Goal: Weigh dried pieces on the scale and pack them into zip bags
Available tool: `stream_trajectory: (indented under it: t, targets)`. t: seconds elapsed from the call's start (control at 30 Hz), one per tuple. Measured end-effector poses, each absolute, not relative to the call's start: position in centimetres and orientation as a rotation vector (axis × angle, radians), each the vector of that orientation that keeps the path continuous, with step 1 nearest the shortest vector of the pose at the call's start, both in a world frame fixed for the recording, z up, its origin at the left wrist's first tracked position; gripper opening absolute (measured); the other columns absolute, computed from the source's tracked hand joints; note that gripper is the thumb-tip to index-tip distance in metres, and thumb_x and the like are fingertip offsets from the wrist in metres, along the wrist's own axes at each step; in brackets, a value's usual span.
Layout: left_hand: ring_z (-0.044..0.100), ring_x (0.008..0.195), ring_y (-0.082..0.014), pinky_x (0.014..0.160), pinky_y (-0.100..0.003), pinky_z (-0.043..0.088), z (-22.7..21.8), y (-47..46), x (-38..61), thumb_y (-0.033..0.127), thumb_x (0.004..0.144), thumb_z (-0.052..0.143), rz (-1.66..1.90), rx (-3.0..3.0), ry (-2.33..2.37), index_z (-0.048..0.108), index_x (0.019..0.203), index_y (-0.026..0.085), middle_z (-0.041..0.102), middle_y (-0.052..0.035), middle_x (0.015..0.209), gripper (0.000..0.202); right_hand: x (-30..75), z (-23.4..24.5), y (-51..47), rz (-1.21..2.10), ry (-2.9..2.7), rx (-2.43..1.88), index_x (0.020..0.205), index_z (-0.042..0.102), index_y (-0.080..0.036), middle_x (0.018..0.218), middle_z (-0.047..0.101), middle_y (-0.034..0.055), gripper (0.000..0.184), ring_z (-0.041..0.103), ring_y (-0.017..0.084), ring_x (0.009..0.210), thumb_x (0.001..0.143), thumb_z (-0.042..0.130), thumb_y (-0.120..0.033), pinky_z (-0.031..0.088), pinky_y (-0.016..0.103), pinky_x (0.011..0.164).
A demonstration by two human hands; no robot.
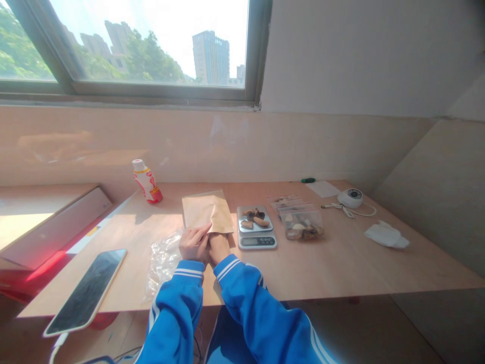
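Observation:
A brown kraft paper bag [200,210] lies on the table with its mouth toward me. My left hand [195,243] grips the near edge of the bag, fingers closed on it. Into the bag's mouth reaches my right hand [219,246]; its fingers are hidden inside. Just right of the bag stands a small digital scale [257,242], its display too small to read. Several brown dried pieces [260,221], which look like mushroom slices, rest on its platform. Crumpled clear plastic bags [162,263] lie left of my left hand.
Clear zip bags of similar pieces [303,225] sit right of the scale. Farther right are a white round device [350,198] with a cable, white paper [323,189] and a crumpled tissue [386,235]. A bottle [147,182] and a phone [89,290] are at left.

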State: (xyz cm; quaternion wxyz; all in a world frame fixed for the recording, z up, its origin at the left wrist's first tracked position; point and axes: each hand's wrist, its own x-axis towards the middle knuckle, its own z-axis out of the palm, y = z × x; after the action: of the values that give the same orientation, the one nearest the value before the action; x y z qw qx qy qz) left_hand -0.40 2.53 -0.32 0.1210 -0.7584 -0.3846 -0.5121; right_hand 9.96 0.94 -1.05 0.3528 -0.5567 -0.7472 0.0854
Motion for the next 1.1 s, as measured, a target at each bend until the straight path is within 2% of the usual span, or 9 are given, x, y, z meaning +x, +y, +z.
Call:
stream_trajectory:
  t: [0.07, 0.17, 0.33, 0.43, 0.63, 0.87, 1.1]
  targets:
    - [0.062, 0.074, -0.017, 0.073, -0.029, 0.047, -0.4, 2.6, -0.4, 0.018, 0.084, 0.052, -1.53, -2.195, -1.124, 0.072, 0.1, 0.021, 0.073, -0.0044, 0.086, 0.026, 10.4, -1.1, 0.1, 0.184, -1.916, -1.508, 0.089, 0.066, -0.009, 0.086, 0.066, 0.0132, 0.014, 0.06, 0.028, 0.086, 0.08, 0.055, -0.009, 0.048, 0.042, 0.077]
    - [0.061, 0.071, -0.0166, 0.072, -0.028, 0.047, -0.5, 2.7, -0.2, 0.018, 0.084, 0.054, -1.593, -2.152, -1.136, 0.072, 0.099, 0.021, 0.073, -0.0043, 0.084, 0.024, 11.3, -1.5, -1.6, 0.099, -1.917, -1.538, 0.096, 0.066, -0.014, 0.093, 0.066, 0.013, 0.02, 0.057, 0.028, 0.093, 0.077, 0.059, -0.012, 0.045, 0.043, 0.084]
    - [0.061, 0.073, -0.0168, 0.074, -0.029, 0.047, -0.4, 2.8, -0.1, 0.021, 0.084, 0.054, -1.623, -2.122, -1.164, 0.072, 0.098, 0.022, 0.072, -0.0043, 0.082, 0.022, 13.3, -1.6, -5.1, 0.063, -1.817, -1.312, 0.102, 0.065, -0.02, 0.088, 0.067, 0.0053, 0.025, 0.058, 0.02, 0.088, 0.079, 0.058, -0.015, 0.046, 0.034, 0.08]
    - [0.061, 0.072, -0.0167, 0.073, -0.029, 0.046, -0.4, 2.7, -0.1, 0.02, 0.084, 0.055, -1.631, -2.118, -1.166, 0.072, 0.098, 0.022, 0.072, -0.0039, 0.083, 0.022, 15.7, -0.8, -6.7, 0.012, -1.763, -1.25, 0.105, 0.064, -0.022, 0.09, 0.068, 0.0039, 0.026, 0.059, 0.018, 0.086, 0.081, 0.056, -0.017, 0.046, 0.033, 0.08]
    - [0.061, 0.072, -0.0169, 0.072, -0.029, 0.047, -0.2, 2.6, 0.0, 0.021, 0.083, 0.055, -1.651, -2.108, -1.213, 0.073, 0.094, 0.022, 0.072, -0.0023, 0.082, 0.021, 23.4, 1.0, -6.3, -0.169, -1.574, -1.454, 0.105, 0.066, -0.022, 0.092, 0.068, 0.0061, 0.025, 0.059, 0.022, 0.088, 0.086, 0.051, -0.019, 0.045, 0.037, 0.083]
    - [0.06, 0.073, -0.017, 0.073, -0.03, 0.048, -0.1, 2.4, 0.1, 0.02, 0.082, 0.057, -1.682, -2.122, -1.221, 0.073, 0.097, 0.023, 0.072, -0.0029, 0.083, 0.022, 28.4, 1.0, -4.9, -0.239, -1.843, -1.556, 0.112, 0.065, -0.023, 0.095, 0.066, 0.0067, 0.03, 0.057, 0.023, 0.09, 0.087, 0.048, -0.02, 0.047, 0.038, 0.084]
    - [0.06, 0.072, -0.0168, 0.072, -0.029, 0.047, -0.1, 2.5, 0.0, 0.019, 0.081, 0.057, -1.671, -2.128, -1.197, 0.073, 0.097, 0.023, 0.071, -0.0025, 0.082, 0.023, 29.2, 0.9, -3.2, -0.287, -2.001, -1.619, 0.104, 0.069, -0.023, 0.086, 0.066, 0.0072, 0.027, 0.055, 0.024, 0.084, 0.084, 0.052, -0.016, 0.045, 0.038, 0.076]
